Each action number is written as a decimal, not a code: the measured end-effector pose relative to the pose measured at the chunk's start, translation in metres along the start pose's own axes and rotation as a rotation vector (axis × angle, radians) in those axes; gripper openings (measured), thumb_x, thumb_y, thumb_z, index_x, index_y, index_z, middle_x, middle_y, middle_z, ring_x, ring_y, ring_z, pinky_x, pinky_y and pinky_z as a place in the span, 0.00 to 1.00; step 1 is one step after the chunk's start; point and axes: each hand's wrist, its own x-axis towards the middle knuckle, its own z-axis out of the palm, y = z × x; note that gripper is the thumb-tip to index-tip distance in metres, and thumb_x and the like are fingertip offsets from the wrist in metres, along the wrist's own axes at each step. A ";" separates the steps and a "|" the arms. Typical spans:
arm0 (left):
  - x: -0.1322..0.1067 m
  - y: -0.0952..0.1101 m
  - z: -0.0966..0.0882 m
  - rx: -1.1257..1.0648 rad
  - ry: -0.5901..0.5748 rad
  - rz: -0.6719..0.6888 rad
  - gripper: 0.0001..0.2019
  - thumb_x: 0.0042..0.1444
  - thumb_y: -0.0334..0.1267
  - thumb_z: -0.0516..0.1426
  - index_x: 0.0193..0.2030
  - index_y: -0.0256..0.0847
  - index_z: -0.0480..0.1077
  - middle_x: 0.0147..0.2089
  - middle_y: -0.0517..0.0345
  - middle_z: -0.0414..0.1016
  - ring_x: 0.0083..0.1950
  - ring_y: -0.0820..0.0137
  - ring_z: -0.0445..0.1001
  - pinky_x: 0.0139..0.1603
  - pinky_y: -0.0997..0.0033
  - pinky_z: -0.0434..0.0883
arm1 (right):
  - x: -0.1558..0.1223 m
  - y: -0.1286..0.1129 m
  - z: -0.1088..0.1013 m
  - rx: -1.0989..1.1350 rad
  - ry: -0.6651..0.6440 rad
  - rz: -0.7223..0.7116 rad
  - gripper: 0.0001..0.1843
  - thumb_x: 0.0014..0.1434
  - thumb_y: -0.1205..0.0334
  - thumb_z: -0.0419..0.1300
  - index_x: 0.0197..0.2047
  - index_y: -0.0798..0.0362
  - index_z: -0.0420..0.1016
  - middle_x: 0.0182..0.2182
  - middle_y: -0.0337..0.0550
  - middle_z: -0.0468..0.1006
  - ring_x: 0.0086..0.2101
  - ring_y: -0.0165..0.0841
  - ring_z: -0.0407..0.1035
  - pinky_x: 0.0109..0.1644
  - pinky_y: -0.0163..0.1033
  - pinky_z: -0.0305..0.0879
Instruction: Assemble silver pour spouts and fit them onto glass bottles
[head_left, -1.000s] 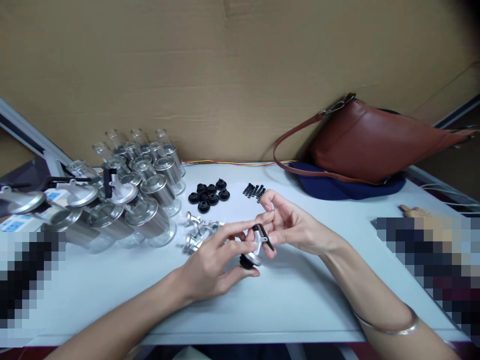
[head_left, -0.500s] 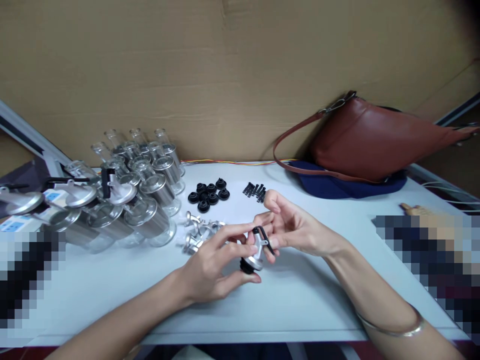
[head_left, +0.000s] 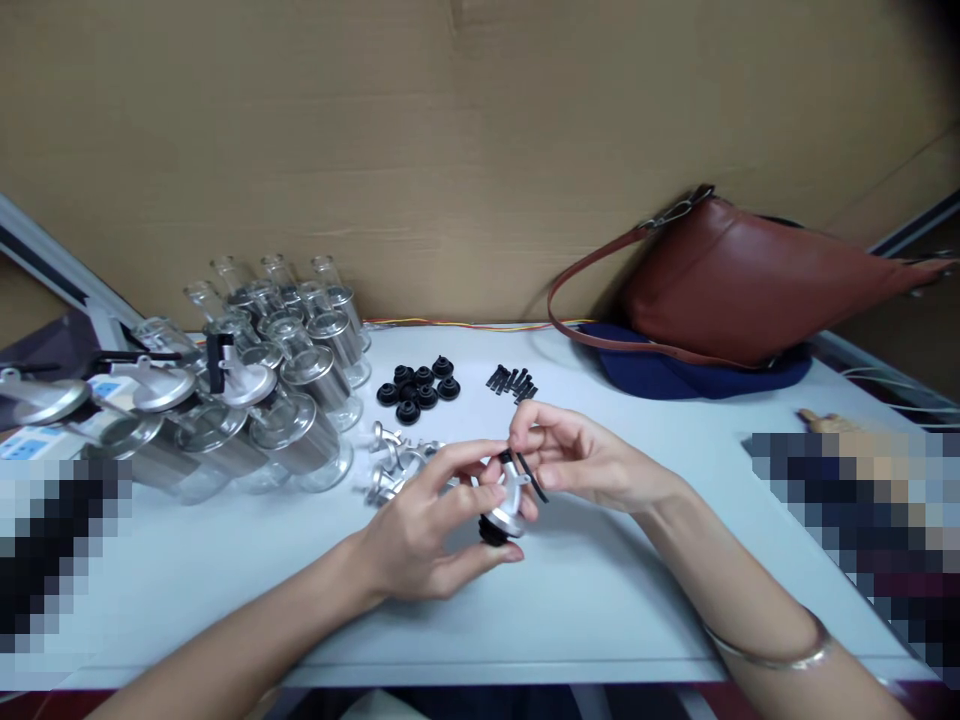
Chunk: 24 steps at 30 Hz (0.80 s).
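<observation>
A small silver metal cap (head_left: 508,505) with a black rubber base sits between both hands above the white table (head_left: 585,590). My left hand (head_left: 431,525) pinches it from the left, thumb under, fingers on top. My right hand (head_left: 574,455) has its fingers curled on a thin black strip (head_left: 529,475) fixed to the cap's top. Just behind my left hand lies a small heap of loose silver caps (head_left: 394,465).
Several glass jars with steel sleeves and lids (head_left: 247,390) crowd the left. Black rubber plugs (head_left: 416,388) and black pins (head_left: 511,382) lie at the back centre. A brown leather bag (head_left: 742,285) rests on a navy cloth (head_left: 675,372) at the back right.
My right hand's fingers have folded down from spread to a pinch on the black strip. The cap has stayed in my left hand at much the same spot.
</observation>
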 end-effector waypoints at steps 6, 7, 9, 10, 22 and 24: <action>-0.001 0.002 0.000 -0.035 -0.034 -0.002 0.16 0.58 0.35 0.58 0.51 0.35 0.62 0.56 0.34 0.67 0.56 0.61 0.72 0.51 0.63 0.75 | 0.000 0.004 -0.004 0.044 0.005 0.054 0.15 0.54 0.68 0.68 0.40 0.56 0.66 0.38 0.46 0.81 0.31 0.27 0.77 0.35 0.30 0.72; -0.001 0.002 0.000 -0.034 -0.038 -0.003 0.16 0.58 0.35 0.58 0.51 0.35 0.62 0.56 0.34 0.68 0.56 0.61 0.73 0.51 0.62 0.75 | 0.000 0.004 -0.004 0.047 0.009 0.065 0.16 0.53 0.69 0.69 0.40 0.56 0.65 0.37 0.46 0.81 0.31 0.27 0.77 0.34 0.30 0.72; -0.001 0.002 0.000 -0.029 -0.038 -0.012 0.15 0.58 0.34 0.58 0.51 0.36 0.62 0.55 0.35 0.69 0.56 0.61 0.73 0.51 0.62 0.76 | 0.000 0.004 -0.005 0.055 0.008 0.072 0.17 0.53 0.69 0.69 0.41 0.55 0.65 0.37 0.45 0.82 0.31 0.27 0.77 0.35 0.30 0.73; -0.001 0.002 0.000 -0.028 -0.037 -0.019 0.15 0.58 0.34 0.58 0.51 0.36 0.62 0.55 0.35 0.69 0.55 0.61 0.74 0.50 0.63 0.76 | 0.001 0.004 -0.005 0.061 0.007 0.071 0.18 0.52 0.69 0.69 0.41 0.55 0.66 0.38 0.45 0.82 0.31 0.26 0.78 0.35 0.30 0.73; -0.001 0.000 0.003 -0.097 0.022 -0.038 0.17 0.53 0.31 0.57 0.50 0.37 0.61 0.54 0.38 0.68 0.54 0.64 0.73 0.47 0.66 0.77 | 0.004 0.002 -0.001 0.030 0.011 0.053 0.14 0.53 0.70 0.69 0.43 0.56 0.75 0.39 0.43 0.83 0.34 0.27 0.79 0.40 0.30 0.73; 0.000 0.001 0.003 -0.111 0.010 -0.044 0.17 0.53 0.29 0.57 0.49 0.37 0.60 0.54 0.38 0.67 0.54 0.64 0.73 0.48 0.66 0.77 | 0.004 0.001 -0.001 0.023 0.018 0.041 0.12 0.53 0.72 0.69 0.41 0.56 0.75 0.37 0.42 0.83 0.34 0.27 0.79 0.39 0.29 0.73</action>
